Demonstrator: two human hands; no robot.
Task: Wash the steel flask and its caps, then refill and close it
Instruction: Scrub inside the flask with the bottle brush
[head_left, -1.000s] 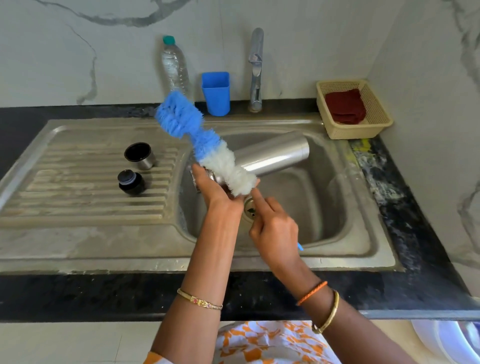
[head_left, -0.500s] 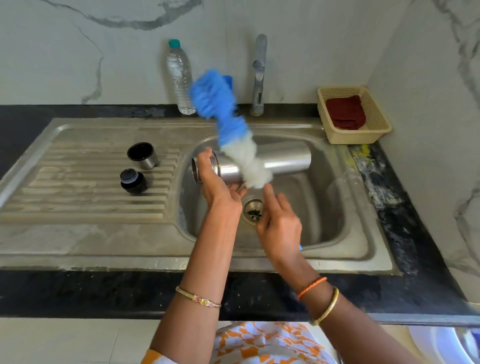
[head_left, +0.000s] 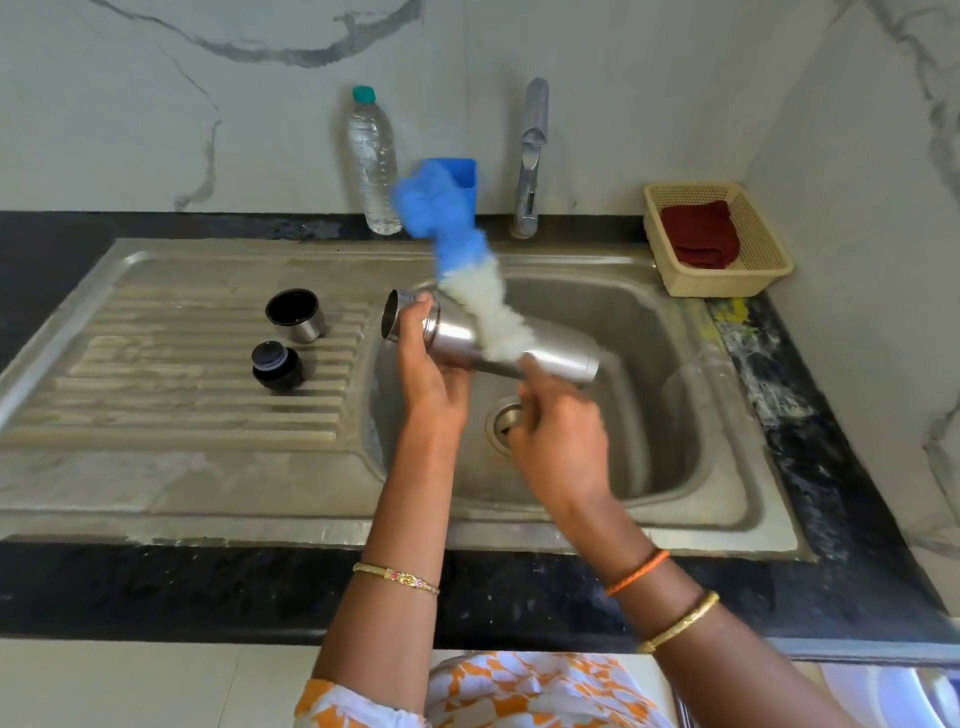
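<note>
The steel flask (head_left: 558, 351) lies on its side over the sink basin (head_left: 675, 395), its open mouth pointing left. My left hand (head_left: 431, 374) grips it round the neck. My right hand (head_left: 558, 431) holds the handle of a bottle brush (head_left: 467, 270) with blue and white bristles, which stands up in front of the flask, outside it. On the ribbed drainboard (head_left: 156, 374) to the left sit the steel cup cap (head_left: 297, 314), mouth up, and the black stopper cap (head_left: 277, 365).
A plastic water bottle (head_left: 373, 161), a blue cup (head_left: 465, 179) and the tap (head_left: 531, 156) stand along the back wall. A beige basket (head_left: 769, 270) with a dark red cloth (head_left: 698, 234) sits at the sink's back right. The black counter (head_left: 156, 587) runs along the front.
The brush has swung from leaning left to standing more upright and rightward across the flask. My left hand has kept hold of the flask's neck and lifted it a little.
</note>
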